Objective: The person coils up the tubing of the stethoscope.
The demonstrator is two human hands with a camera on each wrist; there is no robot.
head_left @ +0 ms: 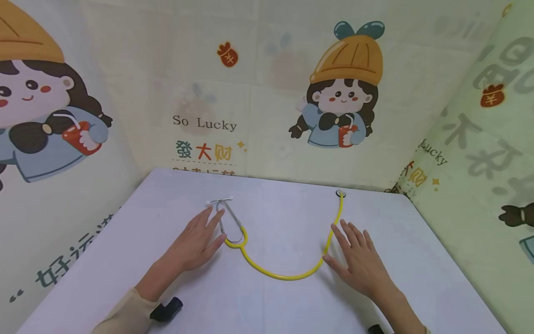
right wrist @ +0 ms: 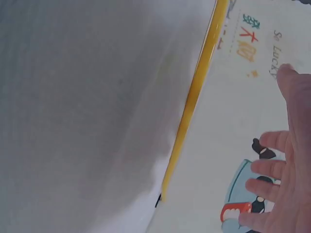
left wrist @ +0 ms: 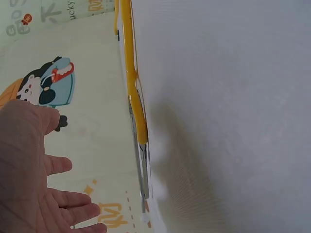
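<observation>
A stethoscope with yellow tubing (head_left: 288,277) lies in a wide U on the white table. Its metal ear tubes (head_left: 234,214) point to the back left, and the round chest piece (head_left: 340,193) lies at the back right. My left hand (head_left: 193,241) hovers with spread fingers beside the ear tubes, overlapping them in the head view. Over the right stretch of the tubing, my right hand (head_left: 359,260) is held with its fingers apart. Both wrist views show the hands raised off the tabletop, nothing in their fingers; the yellow tubing (left wrist: 130,58) runs past the left one.
The white table (head_left: 263,306) meets cloth walls (head_left: 267,93) at its back and sides, printed with cartoon figures and lettering. A black strap device (head_left: 167,310) is worn on the left wrist, and part of another (head_left: 375,329) shows at the right wrist.
</observation>
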